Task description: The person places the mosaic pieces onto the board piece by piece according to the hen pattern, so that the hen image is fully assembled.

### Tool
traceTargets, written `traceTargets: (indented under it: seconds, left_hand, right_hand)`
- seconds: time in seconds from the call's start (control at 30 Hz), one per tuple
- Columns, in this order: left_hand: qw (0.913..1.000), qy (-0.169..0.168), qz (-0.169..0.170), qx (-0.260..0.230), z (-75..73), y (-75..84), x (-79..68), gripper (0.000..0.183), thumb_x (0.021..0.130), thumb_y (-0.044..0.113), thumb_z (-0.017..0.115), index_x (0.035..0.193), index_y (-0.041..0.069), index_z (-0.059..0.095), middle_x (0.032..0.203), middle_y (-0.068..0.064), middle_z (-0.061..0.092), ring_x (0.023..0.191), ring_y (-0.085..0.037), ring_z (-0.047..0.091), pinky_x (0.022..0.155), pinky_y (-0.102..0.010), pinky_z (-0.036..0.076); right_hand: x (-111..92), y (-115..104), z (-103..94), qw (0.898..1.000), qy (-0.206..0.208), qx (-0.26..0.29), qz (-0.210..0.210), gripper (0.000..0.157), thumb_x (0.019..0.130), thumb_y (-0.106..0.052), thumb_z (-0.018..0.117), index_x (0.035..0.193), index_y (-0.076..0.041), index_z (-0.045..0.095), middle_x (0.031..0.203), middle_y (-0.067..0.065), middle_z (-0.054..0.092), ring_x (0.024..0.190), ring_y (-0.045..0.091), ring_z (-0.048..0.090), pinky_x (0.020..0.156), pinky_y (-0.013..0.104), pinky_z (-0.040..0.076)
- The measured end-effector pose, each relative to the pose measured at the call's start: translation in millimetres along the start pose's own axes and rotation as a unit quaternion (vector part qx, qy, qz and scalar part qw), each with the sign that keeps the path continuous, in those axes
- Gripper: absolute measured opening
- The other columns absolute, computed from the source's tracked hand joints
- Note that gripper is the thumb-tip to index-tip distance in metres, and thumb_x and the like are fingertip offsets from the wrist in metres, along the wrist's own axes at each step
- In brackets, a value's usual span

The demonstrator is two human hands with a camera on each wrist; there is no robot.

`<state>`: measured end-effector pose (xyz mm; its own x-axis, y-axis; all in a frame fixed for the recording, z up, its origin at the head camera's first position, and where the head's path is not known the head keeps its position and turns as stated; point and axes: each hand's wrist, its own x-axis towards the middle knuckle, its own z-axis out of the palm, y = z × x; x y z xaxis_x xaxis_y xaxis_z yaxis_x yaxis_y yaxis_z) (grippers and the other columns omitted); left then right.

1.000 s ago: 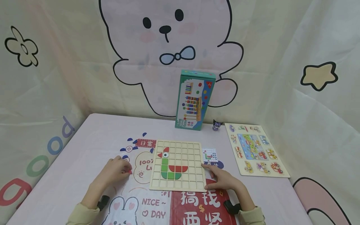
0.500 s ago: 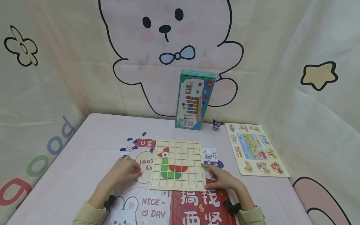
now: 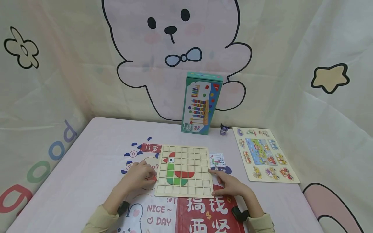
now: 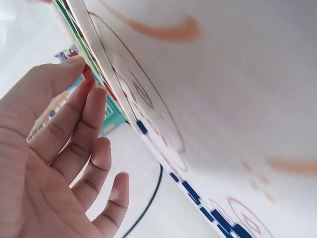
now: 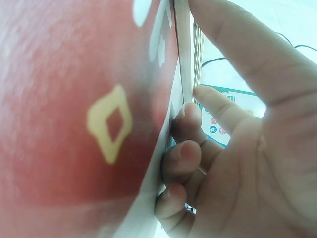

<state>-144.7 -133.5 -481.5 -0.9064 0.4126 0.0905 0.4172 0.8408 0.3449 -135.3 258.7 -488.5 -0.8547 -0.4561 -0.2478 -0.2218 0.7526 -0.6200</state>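
My left hand (image 3: 138, 176) pinches a small red piece (image 4: 88, 74) between thumb and fingertips, just left of the wooden grid board (image 3: 201, 158). Its exact shape is mostly hidden by the fingers. On the board, red, green and white tiles form a bird, with a red beak (image 3: 165, 160), green squares (image 3: 170, 166) and a red body top (image 3: 184, 174). My right hand (image 3: 231, 185) rests at the board's right side, thumb and index finger touching its edge. In the right wrist view the other fingers are loosely bent.
A small pattern card (image 3: 217, 160) lies right of the board. Farther right is a picture puzzle board (image 3: 246, 166). A green toy box (image 3: 201, 103) stands at the back, beside a small purple figurine (image 3: 224, 129). Printed cloth covers the table.
My left hand has moved right with the red piece, from open tablecloth to the board's left edge. The right hand and the board have stayed put.
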Motion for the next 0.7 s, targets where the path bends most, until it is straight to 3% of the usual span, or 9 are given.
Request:
traceTargets:
  seconds: [0.17, 0.4, 0.7]
  left_hand:
    - [0.9998, -0.004, 0.014, -0.016, 0.3, 10.5, 3.1, 0.017, 0.072, 0.033, 0.077, 0.085, 0.023, 0.072, 0.074, 0.017, 0.057, 0.08, -0.006, 0.041, 0.086, -0.039, 0.036]
    - [0.9969, 0.01, 0.078, -0.004, 5.7, 19.3, 9.6, 0.017, 0.07, 0.035, 0.077, 0.083, 0.025, 0.071, 0.074, 0.017, 0.057, 0.075, -0.006, 0.039, 0.077, -0.034, 0.033]
    - [0.9949, -0.006, 0.1, -0.009, 12.2, 36.6, 17.8, 0.013, 0.073, 0.037, 0.074, 0.081, 0.028, 0.071, 0.079, 0.017, 0.062, 0.078, -0.006, 0.042, 0.08, -0.035, 0.035]
  right_hand:
    - [0.6, 0.1, -0.3, 1.0, -0.002, -0.001, -0.003, 0.086, 0.07, -0.045, 0.076, 0.142, -0.019, 0.037, 0.114, 0.004, 0.052, 0.098, 0.02, 0.045, 0.078, 0.039, 0.044]
    - [0.8, 0.3, -0.2, 1.0, -0.003, -0.001, -0.001, 0.086, 0.07, -0.044, 0.076, 0.142, -0.019, 0.036, 0.1, 0.001, 0.05, 0.094, 0.019, 0.045, 0.072, 0.036, 0.04]
    - [1.0, 0.4, 0.1, 1.0, -0.002, 0.005, 0.001, 0.086, 0.07, -0.044, 0.077, 0.142, -0.02, 0.037, 0.111, 0.002, 0.052, 0.097, 0.02, 0.046, 0.077, 0.039, 0.044]
